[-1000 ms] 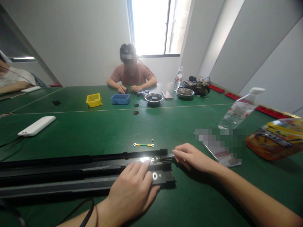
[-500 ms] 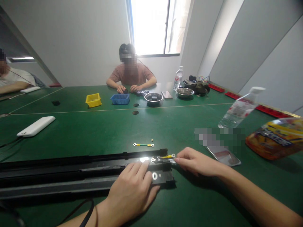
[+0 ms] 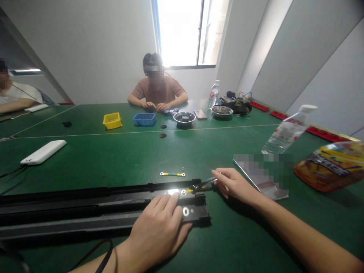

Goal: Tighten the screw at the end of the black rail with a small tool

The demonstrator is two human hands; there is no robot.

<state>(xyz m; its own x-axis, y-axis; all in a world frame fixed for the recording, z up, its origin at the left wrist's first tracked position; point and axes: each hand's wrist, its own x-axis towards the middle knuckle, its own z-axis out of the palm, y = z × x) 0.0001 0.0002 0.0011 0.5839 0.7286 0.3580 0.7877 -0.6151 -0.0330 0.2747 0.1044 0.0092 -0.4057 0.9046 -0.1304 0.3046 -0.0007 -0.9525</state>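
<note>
Here, one slim metal tool is pinched between the thumb and fingers of the right hand, its head left of them over one yellow-sleeved ring terminal on the black rails. The left hand lies on those rails, fingers close together, the terminal just beside its fingertips. Farther out than these fingertips, one green lead with two ring ends and one small ring rest on the table. Right of the pinching fingers lies one phone.
</note>
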